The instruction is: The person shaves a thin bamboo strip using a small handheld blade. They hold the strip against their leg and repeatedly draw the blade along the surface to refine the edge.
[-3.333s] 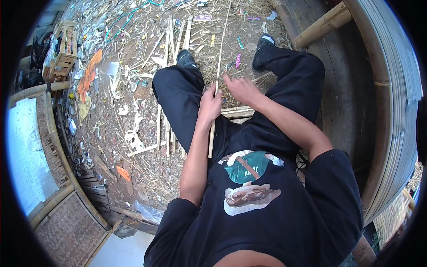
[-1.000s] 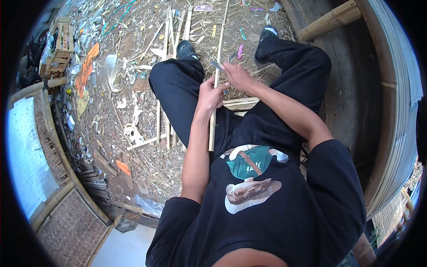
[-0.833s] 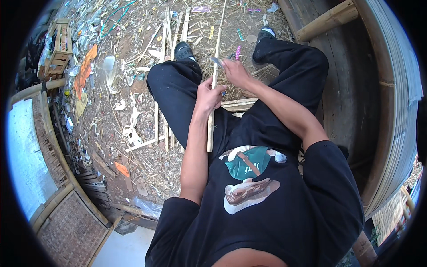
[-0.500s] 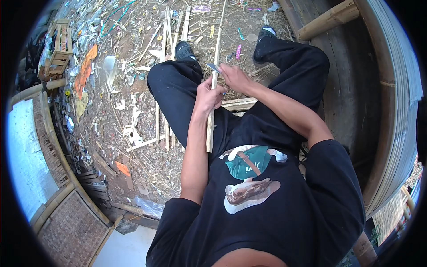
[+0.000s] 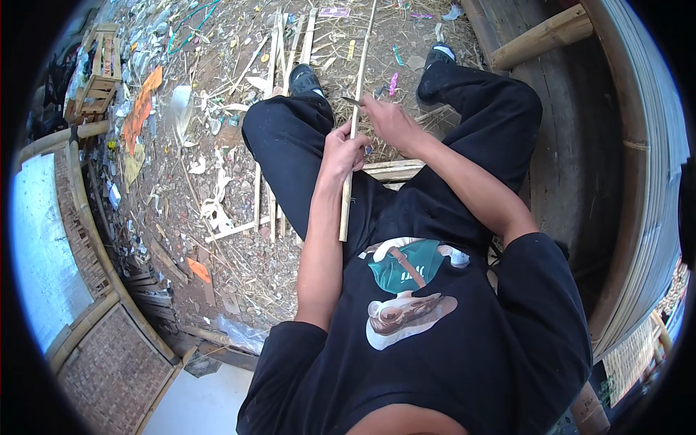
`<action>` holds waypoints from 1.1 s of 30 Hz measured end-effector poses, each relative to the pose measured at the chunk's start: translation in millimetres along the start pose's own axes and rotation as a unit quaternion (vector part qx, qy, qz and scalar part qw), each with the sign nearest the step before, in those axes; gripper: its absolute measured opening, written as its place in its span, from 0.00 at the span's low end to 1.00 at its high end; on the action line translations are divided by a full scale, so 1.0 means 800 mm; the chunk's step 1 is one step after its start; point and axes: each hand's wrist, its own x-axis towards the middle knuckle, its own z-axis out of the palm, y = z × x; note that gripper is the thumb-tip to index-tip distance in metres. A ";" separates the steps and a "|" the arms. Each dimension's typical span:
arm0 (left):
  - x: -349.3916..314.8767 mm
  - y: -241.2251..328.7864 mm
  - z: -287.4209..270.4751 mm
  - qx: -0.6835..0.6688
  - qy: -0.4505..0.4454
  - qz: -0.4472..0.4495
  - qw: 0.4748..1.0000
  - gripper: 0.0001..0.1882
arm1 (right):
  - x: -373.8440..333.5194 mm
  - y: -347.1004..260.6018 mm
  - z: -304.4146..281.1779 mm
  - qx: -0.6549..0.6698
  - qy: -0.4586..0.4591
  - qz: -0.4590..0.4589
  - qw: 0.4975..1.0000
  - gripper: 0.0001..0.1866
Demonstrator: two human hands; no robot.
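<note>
My left hand (image 5: 342, 150) is closed around a long, pale bamboo strip (image 5: 346, 210) that runs from my lap away past my feet. Just beyond it, my right hand (image 5: 390, 121) grips a knife whose handle is hidden in the fingers. The dark blade of the knife (image 5: 351, 101) lies across the strip, a little farther out than the left hand. The strip's near end rests over my left thigh, by the hem of my black shirt.
Several bamboo strips (image 5: 273, 65) lie on the littered ground by my left shoe. More strips (image 5: 391, 170) sit between my thighs. At far left stand a wooden crate (image 5: 107, 61) and a woven bamboo panel (image 5: 119, 366). A bamboo frame (image 5: 631, 167) curves along my right.
My right hand has moved slightly outward along the strip with the knife, and the blade now shows more edge-on. The left hand keeps its hold.
</note>
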 end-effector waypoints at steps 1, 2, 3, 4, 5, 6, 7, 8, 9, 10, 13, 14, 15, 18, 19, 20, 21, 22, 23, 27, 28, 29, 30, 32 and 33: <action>0.001 0.000 -0.001 -0.002 -0.007 -0.003 1.000 0.17 | -0.009 -0.005 0.000 -0.047 -0.004 -0.045 0.998 0.08; 0.001 0.001 -0.003 -0.005 -0.013 -0.006 1.000 0.17 | -0.018 -0.010 0.000 -0.094 -0.009 -0.090 0.991 0.10; 0.001 0.001 -0.006 -0.022 -0.022 0.003 1.000 0.16 | -0.023 -0.016 0.004 -0.129 -0.051 -0.055 0.989 0.14; 0.001 0.000 -0.006 -0.022 -0.023 0.002 0.999 0.16 | -0.025 -0.013 0.008 -0.130 -0.051 -0.054 0.989 0.14; 0.001 0.000 -0.006 -0.010 -0.012 -0.001 1.000 0.16 | -0.027 -0.007 0.015 -0.174 -0.055 -0.068 0.981 0.14; 0.001 -0.001 -0.005 0.003 0.000 -0.005 1.000 0.16 | -0.029 -0.003 0.020 -0.217 -0.059 -0.083 0.971 0.14; 0.000 -0.001 -0.005 0.008 0.000 -0.005 1.000 0.16 | -0.027 0.000 0.022 -0.217 -0.059 -0.083 0.971 0.14; 0.000 -0.001 -0.004 0.009 0.000 -0.005 1.000 0.16 | -0.024 0.003 0.024 -0.236 -0.066 -0.061 0.968 0.15; 0.001 -0.002 -0.003 0.011 -0.006 0.001 1.000 0.16 | -0.022 0.005 0.026 -0.255 -0.073 -0.038 0.963 0.16; 0.002 -0.002 -0.002 0.014 -0.013 0.007 1.000 0.16 | -0.021 0.009 0.029 -0.256 -0.072 -0.038 0.963 0.16; 0.002 0.002 -0.002 0.013 -0.019 -0.002 1.000 0.16 | -0.017 0.013 0.035 -0.253 -0.046 -0.049 0.965 0.14; 0.001 0.002 0.000 0.013 -0.020 -0.002 1.000 0.16 | -0.016 0.012 0.036 -0.258 -0.068 -0.022 0.963 0.19; 0.000 0.003 0.001 0.017 -0.015 -0.002 1.000 0.16 | -0.015 0.012 0.036 -0.264 -0.090 0.004 0.960 0.23; 0.000 0.000 0.002 0.020 -0.008 0.000 1.000 0.16 | -0.018 0.005 0.035 -0.226 -0.092 0.025 0.969 0.26; 0.001 -0.001 0.004 0.020 -0.009 0.000 1.000 0.15 | -0.018 0.005 0.034 -0.227 -0.092 0.024 0.969 0.26; 0.001 0.000 0.005 0.019 -0.010 0.001 1.000 0.15 | -0.018 0.006 0.033 -0.223 -0.089 0.023 0.970 0.26; 0.000 0.001 0.005 0.020 -0.013 0.003 1.000 0.14 | -0.018 0.006 0.032 -0.219 -0.086 0.023 0.972 0.26; -0.002 0.001 0.005 0.021 -0.014 0.004 1.000 0.14 | -0.018 0.007 0.033 -0.220 -0.087 0.022 0.971 0.26; -0.002 0.001 0.005 0.020 -0.014 0.004 1.000 0.14 | -0.018 0.007 0.035 -0.224 -0.088 0.021 0.970 0.26; 0.000 -0.001 0.004 0.031 -0.014 0.006 0.999 0.14 | -0.018 0.012 0.039 -0.236 -0.081 0.019 0.968 0.24; 0.000 -0.002 0.005 0.034 -0.012 0.006 0.999 0.14 | -0.018 0.013 0.040 -0.236 -0.081 0.020 0.968 0.24; 0.001 -0.003 0.003 0.034 -0.012 0.005 0.999 0.14 | -0.017 0.013 0.042 -0.253 -0.062 0.000 0.966 0.19; 0.002 -0.005 -0.001 0.029 -0.012 0.007 0.999 0.15 | -0.016 0.013 0.044 -0.269 -0.042 -0.019 0.962 0.13; 0.002 -0.004 -0.002 0.023 -0.014 0.010 1.000 0.16 | -0.014 0.011 0.044 -0.284 -0.052 -0.013 0.957 0.13; 0.001 -0.004 -0.002 0.034 -0.008 0.004 0.999 0.18 | -0.012 0.009 0.044 -0.299 -0.062 -0.007 0.952 0.13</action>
